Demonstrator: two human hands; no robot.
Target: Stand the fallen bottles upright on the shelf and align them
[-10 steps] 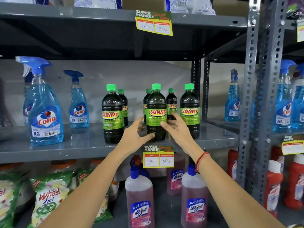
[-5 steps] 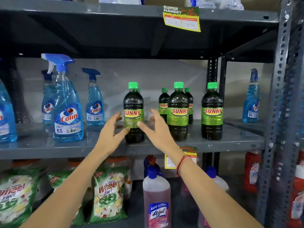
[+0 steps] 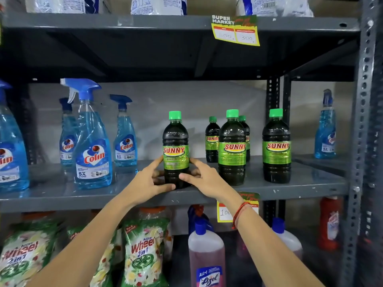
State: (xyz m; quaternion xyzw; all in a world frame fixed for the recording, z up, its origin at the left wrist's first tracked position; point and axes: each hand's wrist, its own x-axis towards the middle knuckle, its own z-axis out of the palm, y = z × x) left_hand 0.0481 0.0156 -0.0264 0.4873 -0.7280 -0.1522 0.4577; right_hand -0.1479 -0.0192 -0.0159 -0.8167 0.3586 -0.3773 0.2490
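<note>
Grey metal shelf [image 3: 62, 195] in a shop rack, price tag [image 3: 236, 30] clipped to the shelf edge above. Leftmost dark Sunny bottle with green cap and green label [image 3: 176, 146] stands upright near the front edge of the shelf, well apart from the others. Left hand [image 3: 147, 181] cups its lower left side, thumb across the base front, fingers curled round the back. Right hand [image 3: 202, 178] cups the lower right side, thumb on the front, index finger up against the label edge; red thread bracelet [image 3: 239, 214] on that wrist. Both hands part closed around the bottle, touching it. Two more front Sunny bottles, middle one [image 3: 232, 148] and right one [image 3: 276, 146], stand upright to the right, spaced apart. Two smaller-looking Sunny bottles [image 3: 212, 139] stand behind the middle one. Blue Colin spray bottles [image 3: 93, 146] stand upright at the left of the same shelf. Lower shelf holds green Wheel detergent packs [image 3: 143, 253] and a pink Lizol bottle with blue cap [image 3: 207, 257].
</note>
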